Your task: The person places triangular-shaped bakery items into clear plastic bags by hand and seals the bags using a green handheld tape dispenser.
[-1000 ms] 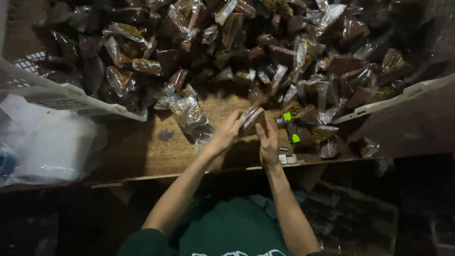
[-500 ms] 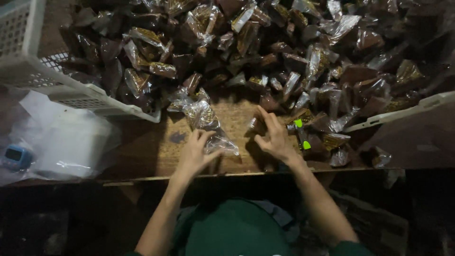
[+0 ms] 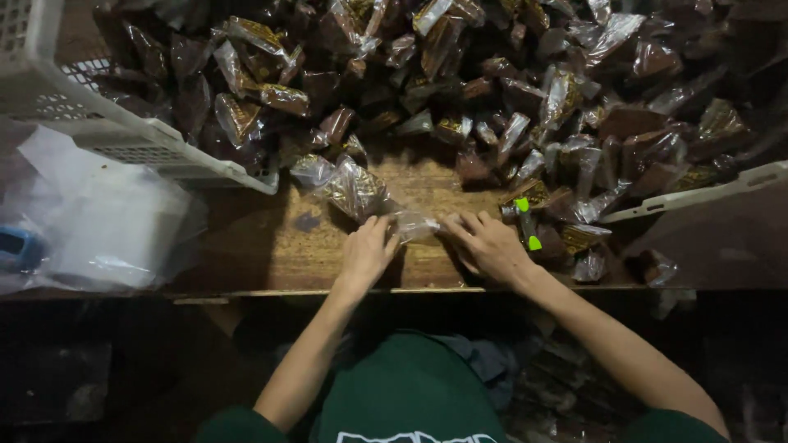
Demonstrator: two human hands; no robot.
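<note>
A clear plastic bag point(image 3: 361, 193) with several small brown wrapped packets inside lies on the wooden table point(image 3: 271, 246). My left hand point(image 3: 365, 254) rests on the bag's open end, fingers pinching the plastic. My right hand point(image 3: 491, 246) lies flat beside it, fingertips touching the same plastic end point(image 3: 414, 223). A large heap of brown packets in clear wrappers point(image 3: 492, 98) covers the table just beyond both hands.
A white plastic basket point(image 3: 98, 123) stands at the back left with packets spilling over it. A pile of clear plastic bags point(image 3: 98, 221) lies at the left. A white tray edge point(image 3: 698, 193) runs at the right. Two small green-tipped objects point(image 3: 529, 226) lie near my right hand.
My left hand moved left onto the clear bag and now pinches its end. My right hand shifted from the packet heap toward the bag. The view tilted slightly.
</note>
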